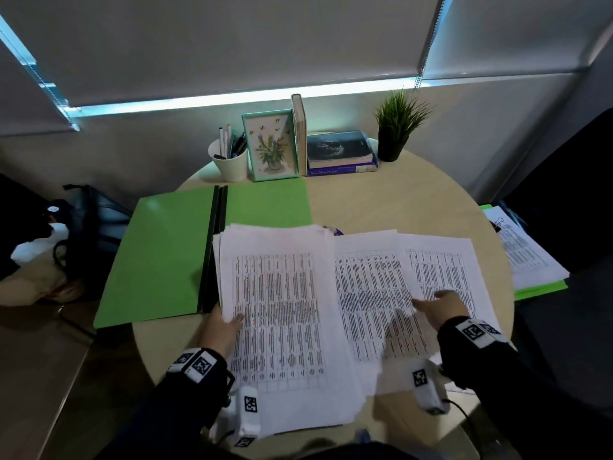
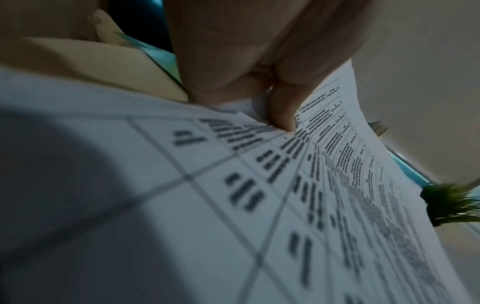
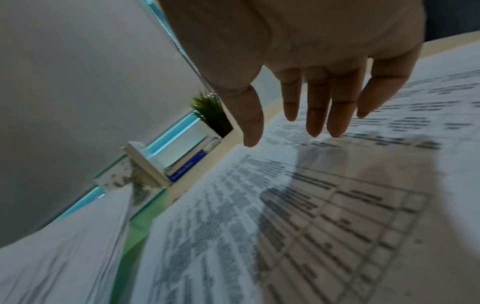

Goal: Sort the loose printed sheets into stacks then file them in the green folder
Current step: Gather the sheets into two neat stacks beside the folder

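Observation:
An open green folder lies on the left of the round table. A thick stack of printed sheets covers its right half. My left hand pinches the stack's left edge, thumb on top and the other fingers hidden beneath. To the right lie two more printed sheets, partly overlapping. My right hand hovers open over them, fingers straight and spread, just above the paper.
At the table's back stand a white pen cup, a framed flower picture, an upright book, stacked books and a potted plant. Another pile of papers on a green folder sits off the right edge.

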